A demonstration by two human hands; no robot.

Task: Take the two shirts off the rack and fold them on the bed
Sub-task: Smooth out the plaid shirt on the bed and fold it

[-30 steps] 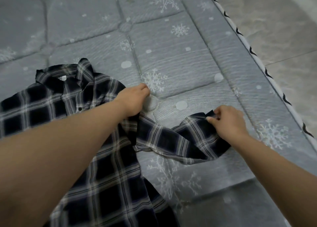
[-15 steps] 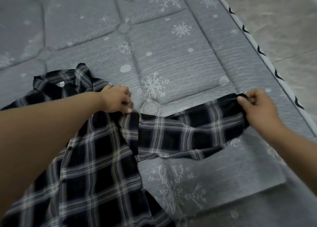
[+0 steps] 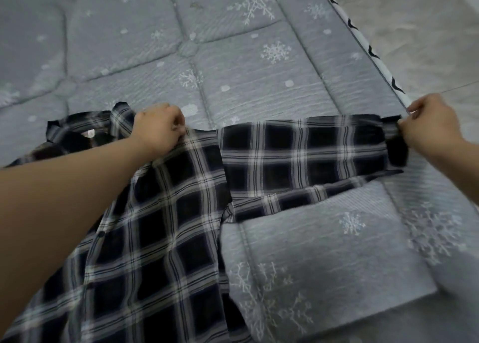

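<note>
Dark navy-and-white plaid cotton shirt [image 3: 160, 233] spread on grey snowflake-quilted mattress [image 3: 233, 65], left hand [image 3: 159, 128] pinching its shoulder, right hand [image 3: 430, 124] pinching the cuff, sleeve stretched flat between them

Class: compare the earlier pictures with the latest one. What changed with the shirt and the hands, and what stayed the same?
The right hand pulled the sleeve out toward the bed's edge, from bunched to stretched flat. The left hand shifted slightly toward the collar and now pinches the shoulder. Unchanged: the shirt lies on the bed, both hands holding it.
</note>
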